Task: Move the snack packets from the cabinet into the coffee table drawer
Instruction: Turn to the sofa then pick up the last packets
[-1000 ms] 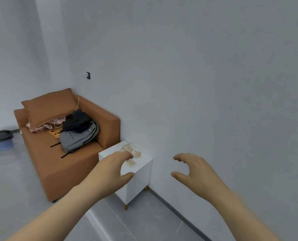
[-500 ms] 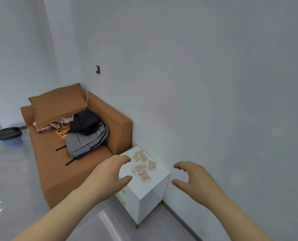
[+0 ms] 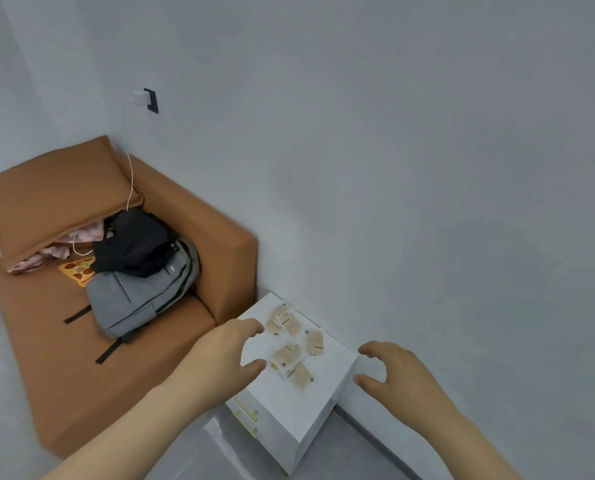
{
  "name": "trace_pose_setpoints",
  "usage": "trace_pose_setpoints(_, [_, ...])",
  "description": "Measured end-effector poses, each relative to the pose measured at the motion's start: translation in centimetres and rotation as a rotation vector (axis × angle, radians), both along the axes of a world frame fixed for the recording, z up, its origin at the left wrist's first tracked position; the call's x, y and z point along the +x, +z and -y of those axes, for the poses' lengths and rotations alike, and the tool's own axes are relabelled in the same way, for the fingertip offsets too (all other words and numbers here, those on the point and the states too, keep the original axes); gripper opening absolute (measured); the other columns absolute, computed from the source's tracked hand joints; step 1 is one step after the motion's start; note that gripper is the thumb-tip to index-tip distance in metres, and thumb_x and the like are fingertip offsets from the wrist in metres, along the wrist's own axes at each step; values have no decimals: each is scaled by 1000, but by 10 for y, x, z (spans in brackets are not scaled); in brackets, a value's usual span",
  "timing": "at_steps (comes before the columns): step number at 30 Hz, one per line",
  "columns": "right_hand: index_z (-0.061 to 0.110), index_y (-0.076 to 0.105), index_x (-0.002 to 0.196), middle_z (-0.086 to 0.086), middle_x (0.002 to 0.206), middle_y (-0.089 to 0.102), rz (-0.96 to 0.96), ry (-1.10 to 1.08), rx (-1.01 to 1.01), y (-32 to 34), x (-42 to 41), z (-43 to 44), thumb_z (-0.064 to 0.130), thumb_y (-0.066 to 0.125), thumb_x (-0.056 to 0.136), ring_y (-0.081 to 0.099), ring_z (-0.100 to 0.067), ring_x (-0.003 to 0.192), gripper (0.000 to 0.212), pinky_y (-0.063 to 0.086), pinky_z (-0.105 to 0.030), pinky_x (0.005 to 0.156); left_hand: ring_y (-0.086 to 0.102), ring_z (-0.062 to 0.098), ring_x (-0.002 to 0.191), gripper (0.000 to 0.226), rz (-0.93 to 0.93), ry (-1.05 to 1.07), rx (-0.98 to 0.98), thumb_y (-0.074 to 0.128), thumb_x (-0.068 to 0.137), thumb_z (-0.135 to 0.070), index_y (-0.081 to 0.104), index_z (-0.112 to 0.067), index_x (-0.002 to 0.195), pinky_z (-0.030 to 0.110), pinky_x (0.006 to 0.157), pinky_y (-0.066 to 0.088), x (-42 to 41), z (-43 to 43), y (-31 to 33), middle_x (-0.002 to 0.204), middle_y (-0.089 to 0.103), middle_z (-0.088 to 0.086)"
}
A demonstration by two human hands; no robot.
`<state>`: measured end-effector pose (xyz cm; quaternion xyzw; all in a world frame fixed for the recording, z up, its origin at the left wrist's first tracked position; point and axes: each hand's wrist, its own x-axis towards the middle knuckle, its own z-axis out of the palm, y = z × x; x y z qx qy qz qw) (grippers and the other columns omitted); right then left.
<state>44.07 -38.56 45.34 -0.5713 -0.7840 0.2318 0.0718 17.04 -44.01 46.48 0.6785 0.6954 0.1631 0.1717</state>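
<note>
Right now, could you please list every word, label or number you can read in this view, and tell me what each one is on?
No text here can be read with certainty.
Grey backpack: a small white logo, too small to read.
Snack packets on the white cabinet: dark printed marks, too blurred to read.

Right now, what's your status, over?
Left hand open, right hand open, both empty. Snack packets lying on white cabinet top, none gripped. Nothing covering them.
</note>
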Motion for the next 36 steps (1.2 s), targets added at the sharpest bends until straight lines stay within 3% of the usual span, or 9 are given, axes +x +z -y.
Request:
trace_pose_setpoints(4, [31, 47, 132, 15, 135, 47, 7, -25, -27, -26, -20, -65, 41, 58, 90, 42, -5, 125, 44, 33, -18, 101, 48, 4, 118, 48, -8, -5, -39, 59, 88, -38, 45, -28, 133, 15, 92, 37, -27, -68, -24, 130, 49, -14])
trace_pose_setpoints(14, [27, 47, 132, 11, 134, 47, -12, -59, -168, -88, -49, -222, 38, 58, 91, 45, -6, 124, 44, 31, -14, 93, 53, 3, 100, 38, -22, 13, -195, 59, 84, -41, 53, -30, 120, 16, 75, 37, -64, -224, -87, 117, 58, -14])
trace_pose_setpoints(16, [26, 48, 132, 10, 134, 48, -12, -83, -192, -106, -53, -245, 37, 58, 91, 45, -7, 124, 44, 31, -14, 93, 53, 5, 106, 42, -21, 24, -218, 59, 87, -40, 51, -27, 126, 17, 81, 40, -67, -248, -105, 122, 56, -12])
trace_pose_setpoints(18, [25, 48, 132, 8, 134, 48, -5, -112, -236, -125, -56, -263, 37, 59, 91, 46, -8, 123, 45, 33, -17, 95, 53, 7, 112, 45, -24, 36, -257, 58, 89, -40, 48, -24, 130, 19, 89, 42, -70, -270, -125, 127, 54, -10])
trace_pose_setpoints(25, [23, 48, 132, 5, 133, 49, 37, -207, -392, -209, -71, -301, 37, 59, 90, 48, -10, 120, 46, 36, -19, 93, 54, 14, 116, 54, -57, 28, -396, 54, 91, -41, 38, -20, 138, 27, 95, 44, -83, -332, -212, 134, 50, -2])
trace_pose_setpoints(36, [18, 48, 133, -1, 129, 53, 91, -381, -503, -345, -96, -342, 40, 57, 91, 53, -16, 116, 48, 41, -25, 93, 56, 19, 107, 61, -105, 20, -553, 53, 87, -55, 45, -12, 129, 29, 85, 47, -95, -413, -361, 124, 56, 3])
